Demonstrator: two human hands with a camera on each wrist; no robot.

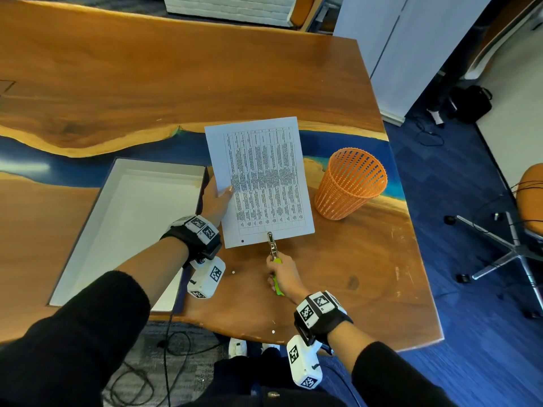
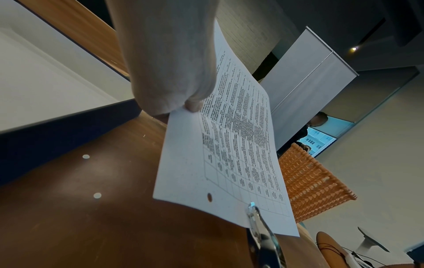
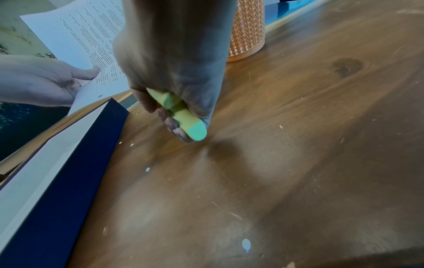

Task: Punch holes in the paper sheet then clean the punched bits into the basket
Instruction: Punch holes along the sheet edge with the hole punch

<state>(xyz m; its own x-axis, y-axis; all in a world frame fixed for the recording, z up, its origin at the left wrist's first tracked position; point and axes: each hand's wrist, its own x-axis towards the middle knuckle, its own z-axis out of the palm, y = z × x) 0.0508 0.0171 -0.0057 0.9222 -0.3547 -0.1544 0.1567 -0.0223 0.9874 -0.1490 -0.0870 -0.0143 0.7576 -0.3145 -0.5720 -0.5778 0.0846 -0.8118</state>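
A printed paper sheet (image 1: 260, 180) (image 2: 231, 145) (image 3: 87, 39) is held above the wooden table (image 1: 338, 274), pinched at its left edge by my left hand (image 1: 219, 201) (image 2: 174, 76) (image 3: 45, 81). One punched hole (image 1: 242, 241) (image 2: 209, 197) shows near the sheet's near edge. My right hand (image 1: 283, 274) (image 3: 169, 72) grips the green-handled hole punch (image 1: 273, 251) (image 2: 259, 230) (image 3: 181, 112), whose metal head sits over the sheet's near edge. White punched bits (image 1: 233, 272) (image 2: 97, 195) (image 3: 246, 243) lie on the table. The orange mesh basket (image 1: 351, 183) (image 2: 309, 181) (image 3: 247, 29) stands to the right.
An open white box with dark blue sides (image 1: 126, 218) (image 2: 57, 127) (image 3: 75, 163) lies at the left on the table. The table's near edge (image 1: 264, 336) is close to my body. An office chair base (image 1: 505, 254) stands on the blue carpet at the right.
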